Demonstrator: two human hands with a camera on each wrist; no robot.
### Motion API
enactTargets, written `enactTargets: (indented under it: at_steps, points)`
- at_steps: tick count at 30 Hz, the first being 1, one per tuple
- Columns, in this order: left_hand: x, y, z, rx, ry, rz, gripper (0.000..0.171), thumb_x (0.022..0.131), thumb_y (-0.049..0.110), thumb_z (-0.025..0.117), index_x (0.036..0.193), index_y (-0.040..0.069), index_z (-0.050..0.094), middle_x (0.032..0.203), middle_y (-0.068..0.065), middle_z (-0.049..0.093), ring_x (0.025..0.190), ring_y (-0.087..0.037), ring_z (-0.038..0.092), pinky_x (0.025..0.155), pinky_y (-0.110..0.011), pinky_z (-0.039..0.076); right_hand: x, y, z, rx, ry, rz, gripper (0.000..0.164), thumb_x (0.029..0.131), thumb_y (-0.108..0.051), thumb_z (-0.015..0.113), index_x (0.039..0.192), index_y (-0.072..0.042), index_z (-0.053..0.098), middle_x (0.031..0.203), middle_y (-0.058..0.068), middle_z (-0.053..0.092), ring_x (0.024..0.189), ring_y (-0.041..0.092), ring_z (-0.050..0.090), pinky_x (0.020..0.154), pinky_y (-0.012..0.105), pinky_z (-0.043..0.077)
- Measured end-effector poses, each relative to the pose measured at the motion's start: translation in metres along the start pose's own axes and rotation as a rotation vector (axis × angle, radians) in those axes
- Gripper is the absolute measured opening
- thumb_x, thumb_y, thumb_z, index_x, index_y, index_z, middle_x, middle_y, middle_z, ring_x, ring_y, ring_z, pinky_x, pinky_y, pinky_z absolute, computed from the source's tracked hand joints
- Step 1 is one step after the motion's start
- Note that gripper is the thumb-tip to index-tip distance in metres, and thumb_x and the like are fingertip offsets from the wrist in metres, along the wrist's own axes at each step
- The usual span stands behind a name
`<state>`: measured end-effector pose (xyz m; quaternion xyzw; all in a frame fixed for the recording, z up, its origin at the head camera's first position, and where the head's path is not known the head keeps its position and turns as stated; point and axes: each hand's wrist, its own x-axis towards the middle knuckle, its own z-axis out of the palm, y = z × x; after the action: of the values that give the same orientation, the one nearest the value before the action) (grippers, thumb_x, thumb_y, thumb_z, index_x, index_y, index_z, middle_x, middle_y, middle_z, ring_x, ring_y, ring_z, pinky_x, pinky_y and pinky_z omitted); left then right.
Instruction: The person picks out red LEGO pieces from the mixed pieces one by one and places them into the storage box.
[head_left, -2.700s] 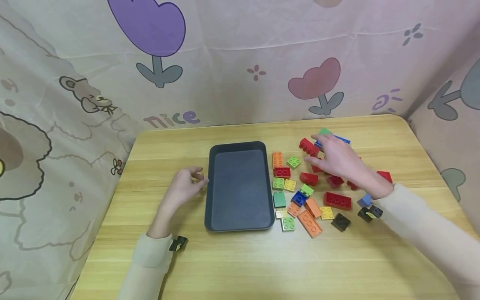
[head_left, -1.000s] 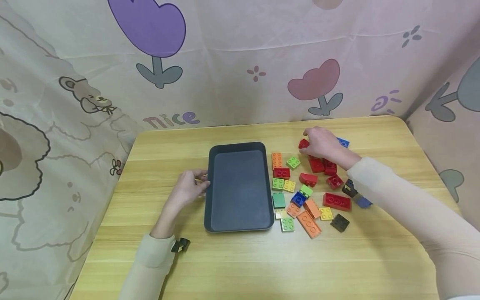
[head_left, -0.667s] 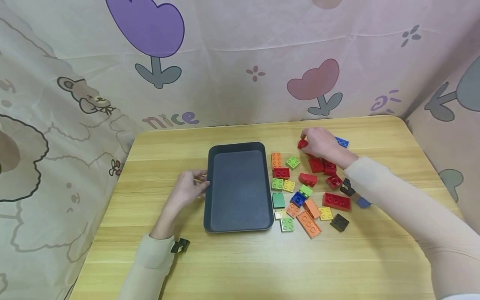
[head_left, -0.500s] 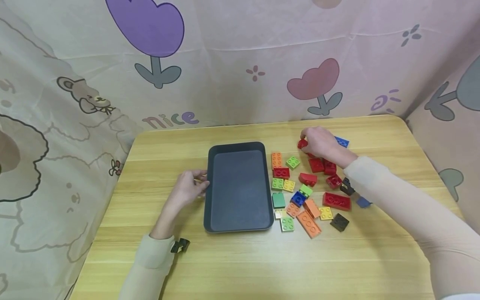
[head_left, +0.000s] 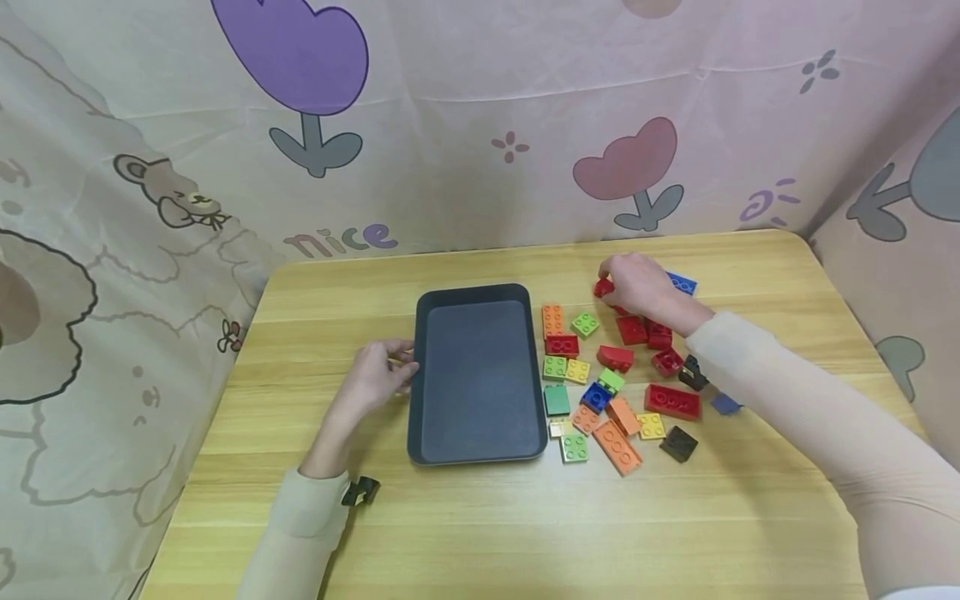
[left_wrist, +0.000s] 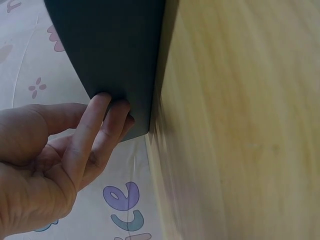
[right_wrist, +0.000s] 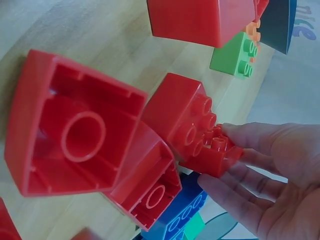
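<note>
At the table's back right, my right hand (head_left: 643, 289) pinches a red toy brick (head_left: 604, 287) between thumb and fingers. In the right wrist view, the fingertips hold this small studded red brick (right_wrist: 207, 157) by its sides, against a larger red brick (right_wrist: 175, 112); whether the two are joined, I cannot tell. My left hand (head_left: 372, 373) is beside the dark grey tray (head_left: 483, 375). From the left wrist, its loosely bent fingertips (left_wrist: 101, 99) touch the tray's outer wall (left_wrist: 112, 45), gripping nothing.
Several loose bricks lie right of the tray, including an orange brick (head_left: 618, 448), a green brick (head_left: 557, 401), a long red brick (head_left: 672, 402) and a black brick (head_left: 678, 444). A blue brick (head_left: 682, 283) lies behind the right hand. A printed cloth (head_left: 450, 167) hangs behind the table.
My right hand has come down from spread fingers over the bricks and taken hold of the red brick. The left hand has shifted slightly right to the tray's wall.
</note>
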<state>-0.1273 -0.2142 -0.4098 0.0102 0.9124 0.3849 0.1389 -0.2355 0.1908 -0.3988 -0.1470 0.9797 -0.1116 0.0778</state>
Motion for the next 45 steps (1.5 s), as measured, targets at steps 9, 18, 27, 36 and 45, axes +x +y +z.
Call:
enactTargets:
  at_steps: [9, 18, 27, 36, 45]
  points:
    - [-0.002, 0.004, -0.001, 0.013, -0.002, 0.003, 0.042, 0.092, 0.003, 0.062, 0.133, -0.002, 0.055, 0.111, -0.020, 0.066, 0.072, -0.015, 0.067, 0.065, -0.030, 0.062, -0.002, 0.000, -0.002, -0.016, 0.014, -0.015, 0.040, 0.082, -0.016, 0.076, 0.118, 0.000, 0.067, 0.108, 0.020, 0.070, 0.082, 0.027, 0.059, 0.072, 0.037, 0.056]
    - [-0.002, 0.003, 0.001, -0.003, -0.003, -0.025, 0.043, 0.092, 0.002, 0.062, 0.134, -0.002, 0.054, 0.112, -0.019, 0.066, 0.075, -0.016, 0.067, 0.064, -0.028, 0.062, -0.001, -0.001, -0.002, -0.029, 0.012, -0.030, 0.038, 0.083, -0.017, 0.075, 0.118, -0.002, 0.067, 0.106, 0.018, 0.070, 0.079, 0.026, 0.059, 0.070, 0.037, 0.056]
    - [-0.001, 0.004, 0.000, 0.001, -0.005, -0.026, 0.042, 0.092, 0.002, 0.061, 0.134, -0.002, 0.054, 0.112, -0.020, 0.065, 0.076, -0.017, 0.067, 0.064, -0.027, 0.062, -0.001, -0.005, -0.011, -0.011, 0.029, -0.050, 0.039, 0.083, -0.016, 0.075, 0.119, -0.003, 0.067, 0.102, 0.017, 0.070, 0.071, 0.024, 0.058, 0.055, 0.027, 0.046]
    - [-0.001, 0.004, 0.001, 0.009, -0.003, -0.023, 0.042, 0.092, 0.005, 0.062, 0.133, -0.001, 0.055, 0.112, -0.018, 0.066, 0.076, -0.016, 0.067, 0.065, -0.030, 0.062, 0.002, -0.013, -0.023, -0.015, 0.078, -0.081, 0.039, 0.080, -0.015, 0.078, 0.116, -0.004, 0.069, 0.106, 0.017, 0.067, 0.074, 0.023, 0.059, 0.055, 0.027, 0.050]
    - [-0.002, 0.002, 0.001, -0.001, 0.005, -0.013, 0.042, 0.092, 0.004, 0.062, 0.133, -0.003, 0.054, 0.111, -0.019, 0.067, 0.072, -0.015, 0.067, 0.065, -0.033, 0.062, 0.002, -0.026, -0.030, -0.043, 0.091, -0.152, 0.036, 0.081, -0.018, 0.078, 0.114, -0.007, 0.070, 0.098, 0.013, 0.072, 0.074, 0.023, 0.059, 0.062, 0.031, 0.053]
